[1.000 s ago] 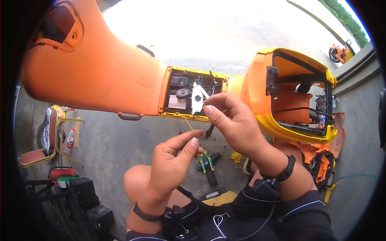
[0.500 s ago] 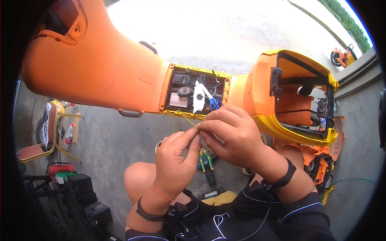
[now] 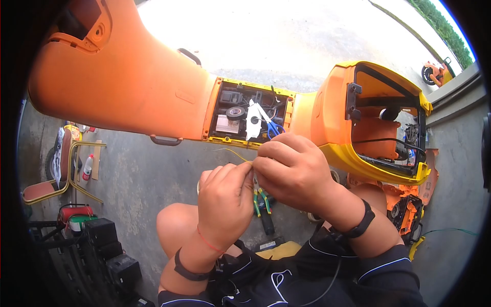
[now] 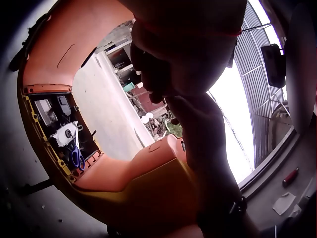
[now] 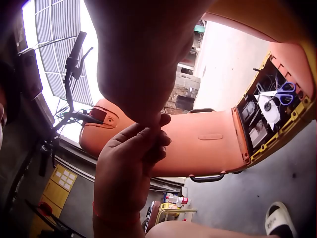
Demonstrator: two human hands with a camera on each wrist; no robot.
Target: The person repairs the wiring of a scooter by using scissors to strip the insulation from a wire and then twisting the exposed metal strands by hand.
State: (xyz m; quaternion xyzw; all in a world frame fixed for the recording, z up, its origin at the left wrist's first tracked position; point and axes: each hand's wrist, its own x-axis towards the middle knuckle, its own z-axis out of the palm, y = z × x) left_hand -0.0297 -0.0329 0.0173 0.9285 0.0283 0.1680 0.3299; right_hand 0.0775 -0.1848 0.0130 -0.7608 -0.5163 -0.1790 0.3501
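Observation:
A thin yellow wire (image 3: 233, 153) runs out to the left from between the fingertips of both hands, over the floor just below the orange vehicle body (image 3: 148, 97). The left hand (image 3: 225, 197) pinches it with thumb and forefinger. Against it, the right hand (image 3: 296, 171) has its fingers curled at the same spot, their tips meeting the left ones. Blue-handled scissors (image 3: 274, 129), a white piece (image 3: 253, 121) and a black tape roll (image 3: 235, 113) lie in the open compartment. Both hands show dark in the left wrist view, where the wire cannot be made out.
Green-handled pliers (image 3: 263, 202) lie on the floor below the hands. At the left stand a gold-framed chair (image 3: 71, 174), a bottle (image 3: 88, 167) and black boxes (image 3: 123, 271). Orange parts (image 3: 409, 204) lie at the right, under the open yellow-rimmed housing (image 3: 376, 166).
The right hand has come down from the compartment to meet the left hand, which has risen slightly. The wire's loose end has swung left, and the scissors' blue handles have come into view.

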